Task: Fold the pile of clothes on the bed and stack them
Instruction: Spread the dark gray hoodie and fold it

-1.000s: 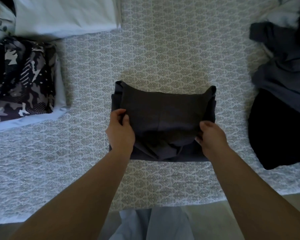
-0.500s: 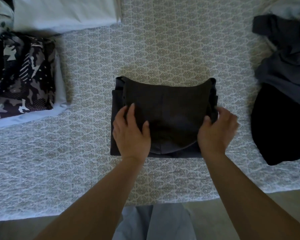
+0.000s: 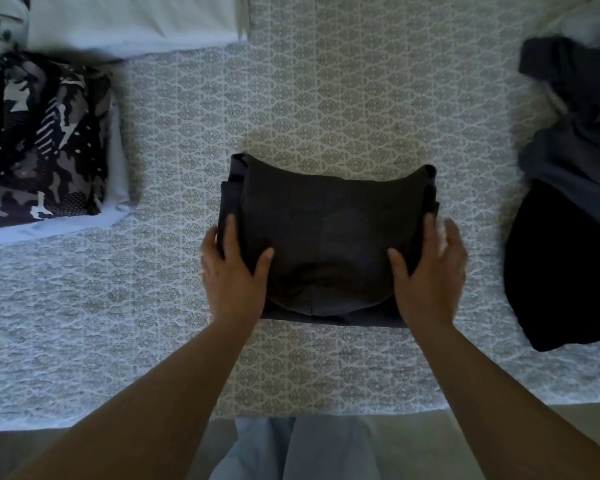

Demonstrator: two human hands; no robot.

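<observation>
Your bed (image 3: pixel 326 98) has the dark pile (image 3: pixel 568 220) on its right and the folded stack (image 3: pixel 45 140) on its left. The folded gray cloth (image 3: pixel 326 230) lies in the middle. Your left hand (image 3: pixel 234 271) and right hand (image 3: pixel 430 271) lie flat on its sides, fingers straight, gripping nothing.

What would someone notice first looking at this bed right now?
Probably the dark folded garment in the middle of the patterned bedspread, with the left hand and right hand at its two sides. Next, the camouflage-print folded stack at the left, and the heap of dark unfolded clothes at the right edge.
</observation>
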